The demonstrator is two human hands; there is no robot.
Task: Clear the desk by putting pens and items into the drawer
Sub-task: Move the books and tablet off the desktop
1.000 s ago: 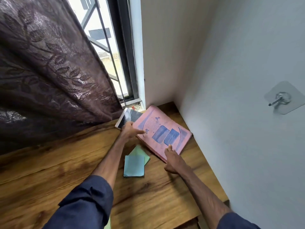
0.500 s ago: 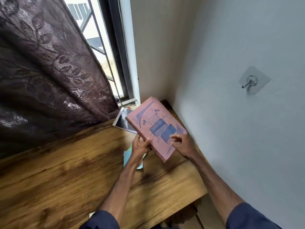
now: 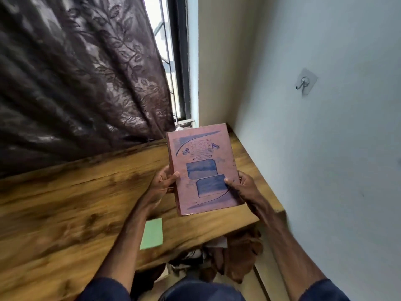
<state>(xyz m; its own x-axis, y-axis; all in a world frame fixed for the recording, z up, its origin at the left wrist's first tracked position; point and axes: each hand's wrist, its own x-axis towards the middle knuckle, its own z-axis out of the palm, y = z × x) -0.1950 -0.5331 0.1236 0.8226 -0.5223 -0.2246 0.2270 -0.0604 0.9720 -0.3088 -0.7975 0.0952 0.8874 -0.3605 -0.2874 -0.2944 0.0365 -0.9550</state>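
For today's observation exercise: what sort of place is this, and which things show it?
Probably a home study corner: a wooden desk in a wall corner, a patterned curtain over a barred window, and an adhesive wall hook.

Pink hardcover book with blue printed panels (image 3: 202,170) at frame centre, held off the wooden desk top (image 3: 71,205), cover facing the camera. Left hand (image 3: 161,184) on its left edge, right hand (image 3: 244,186) on its right edge. Green rectangular paper pad (image 3: 152,233) flat on the desk, below-left of the book, beside the left forearm. Dark patterned curtain (image 3: 82,79) fills the upper left, behind the desk. Clear adhesive wall hook (image 3: 305,82) on the wall, upper right.
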